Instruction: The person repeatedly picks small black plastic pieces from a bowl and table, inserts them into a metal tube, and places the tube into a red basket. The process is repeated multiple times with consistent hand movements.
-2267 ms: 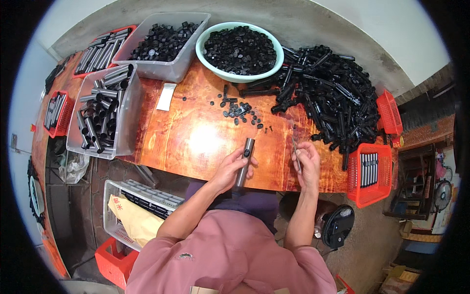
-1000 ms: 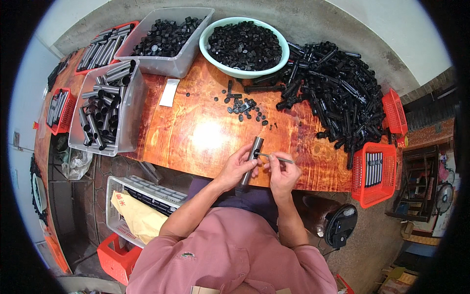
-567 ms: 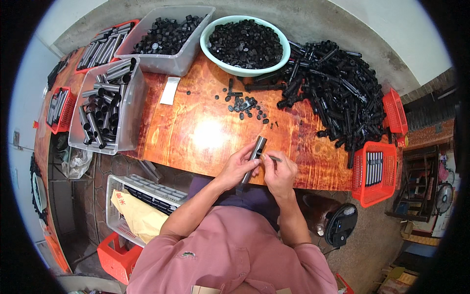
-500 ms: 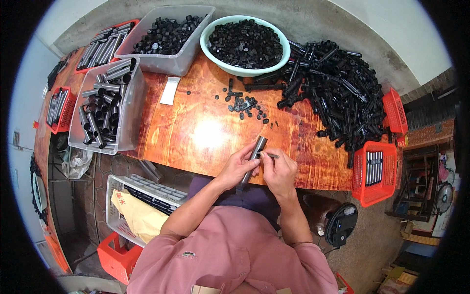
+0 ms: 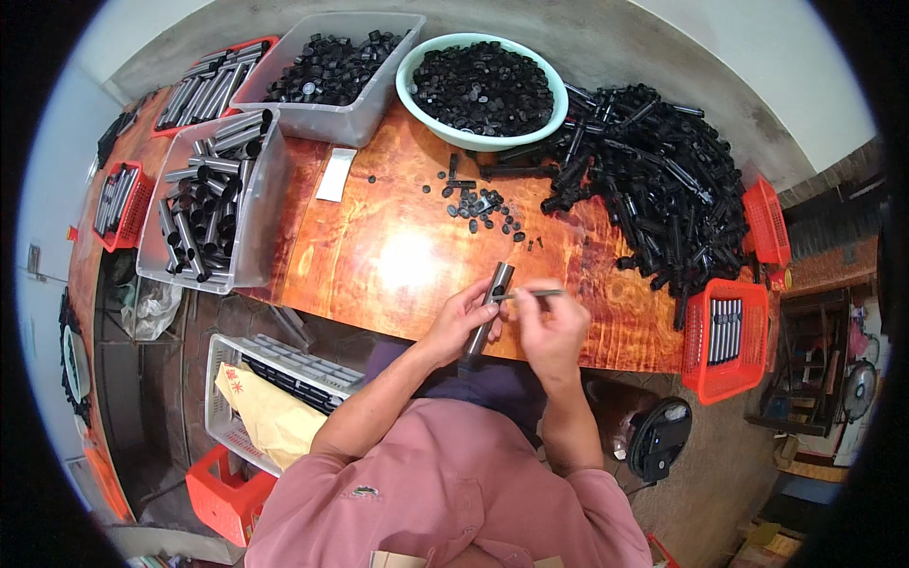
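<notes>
Over the table's front edge, my left hand (image 5: 456, 322) is closed around a dark grey metal tube (image 5: 502, 275) held at a slant, its upper end pointing away from me. My right hand (image 5: 556, 333) pinches a thin, dark rod-like tool (image 5: 543, 293), which lies nearly level. The tool's left end meets the side of the tube near a dark spot, just above my left thumb; whether it goes in I cannot tell. Beyond the tube, small black round caps (image 5: 476, 204) lie scattered on the wooden table (image 5: 369, 284).
A pale green basin (image 5: 559, 114) of small black parts stands at the back, beside a heap of black tubular parts (image 5: 653, 180). Clear bins (image 5: 260, 237) of tubes and caps stand left. A red basket (image 5: 701, 374) with tubes sits right. A white card (image 5: 335, 174) lies on the tabletop.
My right hand has shifted slightly right and turned, and more of the tool now shows above its fingers. My left hand and the tube have stayed nearly still. The whole view has shifted slightly.
</notes>
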{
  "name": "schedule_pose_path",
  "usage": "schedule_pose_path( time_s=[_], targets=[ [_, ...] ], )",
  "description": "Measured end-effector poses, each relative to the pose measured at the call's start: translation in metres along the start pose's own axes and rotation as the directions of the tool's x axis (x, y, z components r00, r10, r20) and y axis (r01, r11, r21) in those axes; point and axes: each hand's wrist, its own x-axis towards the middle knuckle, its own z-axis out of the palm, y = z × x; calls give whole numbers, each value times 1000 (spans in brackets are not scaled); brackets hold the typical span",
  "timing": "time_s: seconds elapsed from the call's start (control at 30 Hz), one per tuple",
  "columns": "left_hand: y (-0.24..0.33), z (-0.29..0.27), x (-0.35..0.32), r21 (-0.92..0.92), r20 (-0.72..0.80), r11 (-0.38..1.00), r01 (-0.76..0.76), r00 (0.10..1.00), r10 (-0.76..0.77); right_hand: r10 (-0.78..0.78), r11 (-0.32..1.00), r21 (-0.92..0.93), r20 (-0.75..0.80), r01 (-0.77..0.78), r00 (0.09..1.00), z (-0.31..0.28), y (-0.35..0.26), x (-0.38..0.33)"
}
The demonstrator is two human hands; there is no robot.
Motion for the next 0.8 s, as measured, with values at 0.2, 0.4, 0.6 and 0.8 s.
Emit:
schedule_pose_path(
  time_s=[0.2, 0.4, 0.6, 0.8],
  targets=[
    [11, 5, -1, -86, 28, 995, 58, 998, -56, 237, 970, 75, -64, -232, 969, -23, 42, -9],
    [10, 3, -1, -72, 35, 997, 35, 999, -32, 230, 966, 132, -41, -223, 972, -16, 54, -26],
    [11, 6, -3, -67, -4, 997, 30, 1000, -30, 21, 1000, -6, -93, -22, 995, -5, 62, -31],
    [9, 6, -2, -78, -37, 996, 43, 998, -47, -140, 981, -147, -88, 126, 986, 1, 50, -25]
  ],
)
